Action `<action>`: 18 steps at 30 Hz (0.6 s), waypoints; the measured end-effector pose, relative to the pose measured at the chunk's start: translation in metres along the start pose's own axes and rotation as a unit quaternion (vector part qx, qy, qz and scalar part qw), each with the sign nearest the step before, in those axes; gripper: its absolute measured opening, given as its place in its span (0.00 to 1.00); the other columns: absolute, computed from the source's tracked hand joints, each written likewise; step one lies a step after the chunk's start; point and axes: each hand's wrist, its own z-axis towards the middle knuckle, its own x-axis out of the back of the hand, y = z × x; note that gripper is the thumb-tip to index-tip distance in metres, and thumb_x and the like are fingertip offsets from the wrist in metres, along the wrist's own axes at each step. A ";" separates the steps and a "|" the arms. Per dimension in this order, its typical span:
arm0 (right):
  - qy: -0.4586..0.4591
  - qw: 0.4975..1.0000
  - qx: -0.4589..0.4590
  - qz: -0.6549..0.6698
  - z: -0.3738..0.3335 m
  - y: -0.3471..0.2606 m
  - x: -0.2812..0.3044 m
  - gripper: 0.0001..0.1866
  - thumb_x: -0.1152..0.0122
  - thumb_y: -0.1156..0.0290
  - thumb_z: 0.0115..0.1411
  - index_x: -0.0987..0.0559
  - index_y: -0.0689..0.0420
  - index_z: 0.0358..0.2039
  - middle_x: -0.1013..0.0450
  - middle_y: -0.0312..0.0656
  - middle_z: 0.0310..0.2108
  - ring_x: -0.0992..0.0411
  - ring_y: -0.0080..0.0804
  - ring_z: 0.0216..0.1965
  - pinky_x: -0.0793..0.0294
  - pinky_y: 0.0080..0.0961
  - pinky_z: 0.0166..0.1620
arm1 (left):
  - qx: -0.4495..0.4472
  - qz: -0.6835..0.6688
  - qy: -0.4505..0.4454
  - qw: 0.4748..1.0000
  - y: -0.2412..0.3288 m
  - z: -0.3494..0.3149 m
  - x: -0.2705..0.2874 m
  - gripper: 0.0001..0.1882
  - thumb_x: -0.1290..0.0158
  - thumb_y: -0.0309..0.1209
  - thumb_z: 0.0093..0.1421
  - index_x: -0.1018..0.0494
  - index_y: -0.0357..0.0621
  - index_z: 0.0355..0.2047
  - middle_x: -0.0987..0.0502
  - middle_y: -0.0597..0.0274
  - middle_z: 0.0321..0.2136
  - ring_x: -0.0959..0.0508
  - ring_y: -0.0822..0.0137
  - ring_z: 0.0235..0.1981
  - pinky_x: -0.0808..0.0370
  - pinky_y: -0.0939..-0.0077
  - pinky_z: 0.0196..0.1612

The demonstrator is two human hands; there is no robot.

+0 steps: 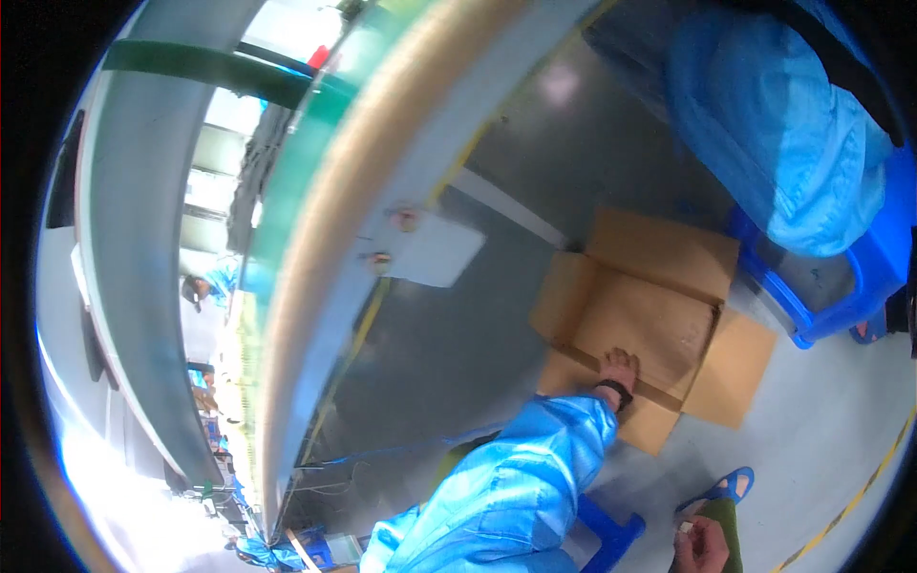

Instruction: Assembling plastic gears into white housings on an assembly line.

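Observation:
An open cardboard box (650, 320) with its flaps folded out stands on the floor, and no contents show in the part of it I can see. My left hand (619, 368) reaches over the box's near flap, fingers spread and slightly bent inside it. A black band is around that wrist and a shiny blue sleeve (516, 477) covers the arm. At the lower right, my right hand (702, 546) is closed in a pinch, well apart from the box. A small whitish piece (686, 527) shows at its fingertips, too small to name.
A long workbench edge (320, 229) curves along the left. Another person in blue clothing (778, 134) is beside a blue plastic stool (864, 282) at the upper right. Part of another blue stool (611, 535) and a blue slipper (737, 480) are near me.

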 end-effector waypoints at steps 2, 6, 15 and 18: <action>-0.014 1.000 -0.015 0.005 -0.001 0.009 0.003 0.12 0.40 0.76 0.57 0.24 0.61 0.43 0.30 0.36 0.32 0.33 0.21 0.31 0.32 0.16 0.35 | 0.004 0.009 -0.057 0.998 -0.003 -0.004 -0.004 0.38 0.51 0.42 0.56 0.52 0.53 0.65 0.49 0.46 0.64 0.51 0.45 0.66 0.54 0.39 0.62; -0.023 0.999 -0.021 0.026 0.007 -0.013 0.004 0.13 0.40 0.77 0.57 0.24 0.61 0.43 0.35 0.32 0.27 0.39 0.18 0.27 0.37 0.13 0.31 | -0.021 0.029 -0.090 0.995 -0.021 -0.006 -0.013 0.40 0.48 0.40 0.55 0.52 0.52 0.65 0.50 0.49 0.65 0.53 0.47 0.67 0.54 0.39 0.62; -0.029 0.997 -0.055 0.042 0.003 -0.025 0.005 0.13 0.41 0.80 0.56 0.24 0.62 0.43 0.36 0.34 0.27 0.38 0.19 0.28 0.38 0.14 0.32 | -0.127 0.050 0.039 0.990 -0.028 -0.013 -0.027 0.08 0.49 0.31 0.51 0.21 0.44 0.28 0.20 0.53 0.30 0.19 0.54 0.33 0.22 0.59 0.34; -0.023 0.999 -0.035 0.021 0.002 -0.028 -0.004 0.13 0.40 0.79 0.56 0.24 0.62 0.43 0.35 0.34 0.28 0.38 0.19 0.28 0.37 0.14 0.32 | -0.208 0.016 0.070 0.976 -0.028 -0.044 -0.019 0.06 0.47 0.31 0.48 0.23 0.44 0.25 0.21 0.53 0.25 0.20 0.53 0.30 0.23 0.58 0.32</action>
